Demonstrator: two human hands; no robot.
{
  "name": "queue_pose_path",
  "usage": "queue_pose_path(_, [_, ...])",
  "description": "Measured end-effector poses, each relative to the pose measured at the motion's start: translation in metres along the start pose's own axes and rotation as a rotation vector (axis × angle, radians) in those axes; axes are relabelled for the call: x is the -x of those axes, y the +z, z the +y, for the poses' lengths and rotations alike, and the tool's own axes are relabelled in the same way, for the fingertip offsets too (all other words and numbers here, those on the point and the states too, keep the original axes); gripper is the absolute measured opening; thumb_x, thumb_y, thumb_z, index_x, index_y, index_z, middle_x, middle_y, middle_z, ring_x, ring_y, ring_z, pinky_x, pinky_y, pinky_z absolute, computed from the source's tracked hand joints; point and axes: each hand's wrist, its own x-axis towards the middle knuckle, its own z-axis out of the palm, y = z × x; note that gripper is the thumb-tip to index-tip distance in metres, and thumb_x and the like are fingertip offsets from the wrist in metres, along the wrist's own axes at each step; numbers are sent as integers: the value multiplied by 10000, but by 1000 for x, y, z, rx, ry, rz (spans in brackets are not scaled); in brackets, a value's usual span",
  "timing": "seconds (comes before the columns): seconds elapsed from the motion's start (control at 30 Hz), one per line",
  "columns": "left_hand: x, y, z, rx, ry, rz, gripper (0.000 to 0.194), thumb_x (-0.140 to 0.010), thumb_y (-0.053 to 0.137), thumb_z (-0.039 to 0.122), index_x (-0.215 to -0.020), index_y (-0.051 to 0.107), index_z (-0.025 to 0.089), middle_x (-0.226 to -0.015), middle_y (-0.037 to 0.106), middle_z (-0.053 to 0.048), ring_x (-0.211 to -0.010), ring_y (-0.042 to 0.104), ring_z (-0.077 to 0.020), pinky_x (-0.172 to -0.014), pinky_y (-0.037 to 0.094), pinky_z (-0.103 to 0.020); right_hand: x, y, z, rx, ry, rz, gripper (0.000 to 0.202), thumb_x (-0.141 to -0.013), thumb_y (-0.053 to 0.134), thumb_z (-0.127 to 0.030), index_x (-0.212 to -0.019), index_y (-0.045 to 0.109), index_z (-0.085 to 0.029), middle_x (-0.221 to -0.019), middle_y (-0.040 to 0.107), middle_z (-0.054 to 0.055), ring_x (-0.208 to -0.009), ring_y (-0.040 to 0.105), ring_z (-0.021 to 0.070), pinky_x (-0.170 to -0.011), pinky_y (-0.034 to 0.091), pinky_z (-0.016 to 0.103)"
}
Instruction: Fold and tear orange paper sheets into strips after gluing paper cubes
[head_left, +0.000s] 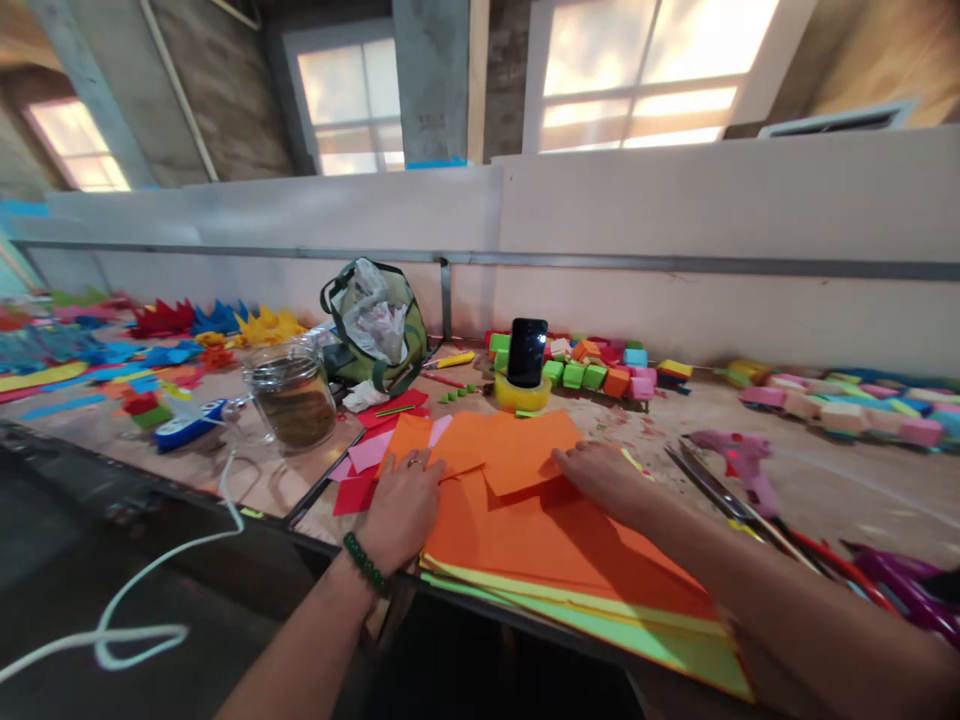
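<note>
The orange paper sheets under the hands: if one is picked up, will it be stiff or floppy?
Probably floppy: the orange sheets look thin and lie flat under both hands. Likely light, and apt to slide, being loosely stacked.

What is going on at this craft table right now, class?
A person presses both hands flat on a stack of orange paper sheets: the left hand on its left edge, the right hand on a smaller orange paper piece on top. Metal scissors and a pink glue gun lie to the right.

Bright windows (660,75) above a pale partition wall (675,210).
</note>
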Motion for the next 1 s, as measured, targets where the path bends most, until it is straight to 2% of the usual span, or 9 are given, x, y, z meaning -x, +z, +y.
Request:
queue_pose_path(0.07, [7,-12,13,53,16,80,331,-897,500,255,-1211,566,172,-1290,566,-161,-1209,500,-310,-1024,344,-544,15,-11,-9,15,0,0,301,-737,465,68,-842,659,-136,-711,693,99,-703,650,235,-593,401,309])
queue_pose_path(0.17, [14,-23,44,195,206,126,497,-810,643,417,-1247,547,201,-1336,539,-127,-1241,453,-323,-1054,329,-535,44,-29,-36,2,-25,4,223,-737,536,12,-767,660,-170,-703,673,79,-716,628,243,-621,399,331])
queue_pose_path(0.23, [17,-23,66,258,326,37,406,-821,641,354,-1200,583,221,-1282,584,-100,-1159,516,-295,-989,416,-478,64,-37,-56,-56,-14,-15,184,-761,559,-36,-760,666,-185,-729,669,68,-735,615,242,-653,409,344])
queue_pose_path(0.33, [19,-17,85,306,394,-200,219,-861,524,134,-995,672,224,-1060,686,-56,-942,607,-227,-825,508,-370,90,-41,-69,-264,27,-73,212,-778,539,-47,-812,677,-203,-796,675,52,-787,599,218,-707,432,335])
queue_pose_path(0.4, [19,-14,87,361,370,-276,261,-844,490,70,-927,689,218,-1007,699,-41,-915,618,-207,-821,511,-340,108,-36,-62,-463,73,-75,324,-742,502,6,-893,682,-218,-880,686,44,-867,591,204,-757,445,320])
queue_pose_path(0.5, [20,-14,82,466,310,-303,235,-853,503,118,-939,692,227,-1089,684,-30,-959,629,-197,-878,495,-332,132,-24,-41,-756,160,-44,428,-706,468,32,-962,689,-230,-1057,683,37,-1003,581,186,-869,446,306])
queue_pose_path(0.63, [24,-21,79,510,248,-360,234,-906,461,219,-889,694,234,-1116,666,-26,-906,655,-192,-835,504,-334,146,-10,-20,-1043,276,-26,185,-820,549,-189,-923,702,-204,-1059,686,68,-1002,605,204,-887,463,320])
queue_pose_path(0.83, [25,-21,83,579,157,-394,254,-914,485,314,-795,688,219,-1117,668,-30,-940,653,-198,-849,489,-327,137,-4,-21,-995,491,7,256,-884,496,-365,-760,647,-200,-716,632,15,-677,569,160,-616,425,266])
queue_pose_path(1.0, [22,-18,82,590,78,-378,238,-907,495,291,-750,648,198,-1083,672,-32,-905,649,-196,-813,484,-319,126,1,-23,-959,554,74,275,-881,498,-391,-709,597,-200,-652,596,-3,-615,540,146,-574,402,263])
